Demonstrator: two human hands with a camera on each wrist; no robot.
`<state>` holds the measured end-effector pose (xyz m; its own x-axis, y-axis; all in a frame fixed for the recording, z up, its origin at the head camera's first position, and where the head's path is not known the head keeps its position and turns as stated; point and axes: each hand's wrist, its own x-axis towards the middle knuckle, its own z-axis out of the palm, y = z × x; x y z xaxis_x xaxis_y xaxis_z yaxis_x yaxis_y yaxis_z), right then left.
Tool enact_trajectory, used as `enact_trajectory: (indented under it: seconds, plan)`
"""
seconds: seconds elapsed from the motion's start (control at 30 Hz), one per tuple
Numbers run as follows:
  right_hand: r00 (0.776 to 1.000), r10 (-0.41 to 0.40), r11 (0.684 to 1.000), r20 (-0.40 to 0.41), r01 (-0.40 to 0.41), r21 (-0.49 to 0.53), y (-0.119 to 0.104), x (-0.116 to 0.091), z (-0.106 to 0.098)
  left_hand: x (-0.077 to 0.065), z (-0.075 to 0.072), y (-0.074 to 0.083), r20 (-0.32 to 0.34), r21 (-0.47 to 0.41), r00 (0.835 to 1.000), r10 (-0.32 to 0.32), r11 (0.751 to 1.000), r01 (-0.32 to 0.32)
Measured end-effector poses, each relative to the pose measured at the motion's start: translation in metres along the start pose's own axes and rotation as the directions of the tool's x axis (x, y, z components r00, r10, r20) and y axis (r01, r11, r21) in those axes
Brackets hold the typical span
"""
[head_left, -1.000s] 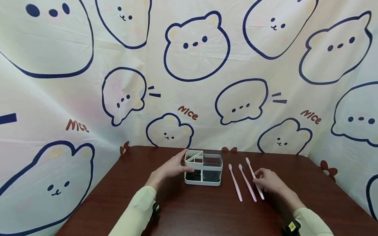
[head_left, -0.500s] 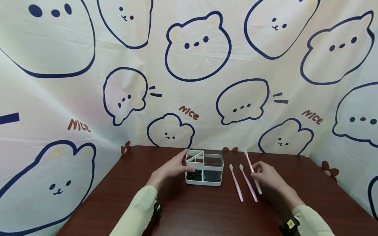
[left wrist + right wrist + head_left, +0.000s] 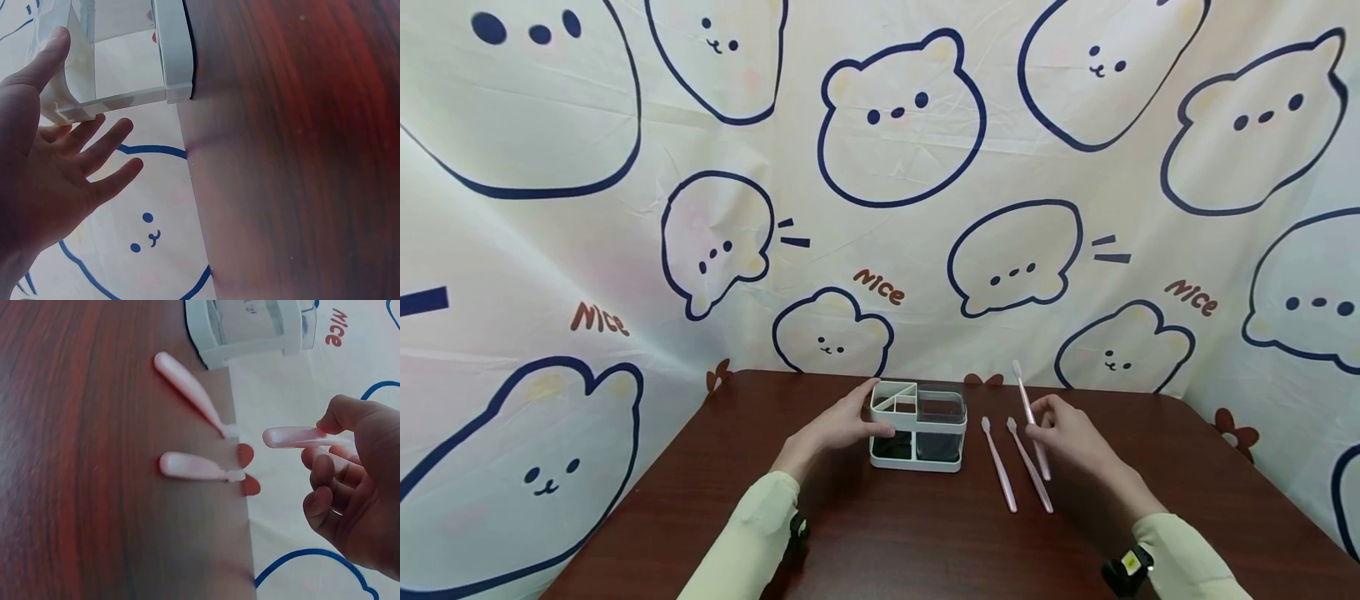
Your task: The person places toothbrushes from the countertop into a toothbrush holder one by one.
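Toothbrush (image 3: 1025,402) in pale pink, bristle end pointing away from me, was pinched between the thumb and fingers of my right hand (image 3: 1078,440), tilted and clear of the wood-grain table (image 3: 880,533). Two more pink toothbrushes (image 3: 999,465) lay between it and the white desk organizer (image 3: 917,427) (the compartmented kind with see-through walls). Well apart from the right, my left hand (image 3: 833,427) gripped the organizer's left side, thumb in front.

Pale toothbrush (image 3: 292,437) held tilted, head up; two pink toothbrushes (image 3: 190,389) lie apart; white compartmented organizer (image 3: 925,427) stands alongside.
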<state>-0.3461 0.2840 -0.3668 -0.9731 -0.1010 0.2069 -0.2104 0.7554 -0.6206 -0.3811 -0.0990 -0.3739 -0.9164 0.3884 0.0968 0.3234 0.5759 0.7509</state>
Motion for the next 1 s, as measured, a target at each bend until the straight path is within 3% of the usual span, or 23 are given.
enact_trajectory:
  seconds: [0.33, 1.0]
  plan:
    - [0.99, -0.105, 0.994, -0.094, 0.107, 0.015, -0.023, 0.005, -0.001, 0.0, 0.0, -0.002, 0.001, -0.011, 1.0, -0.009, 1.0, 0.009]
    - [0.975, -0.19, 0.977, -0.112, 0.2, 0.081, -0.068, 0.016, 0.006, 0.0, 0.001, 0.003, 0.0, -0.016, 1.0, -0.001, 1.0, 0.001]
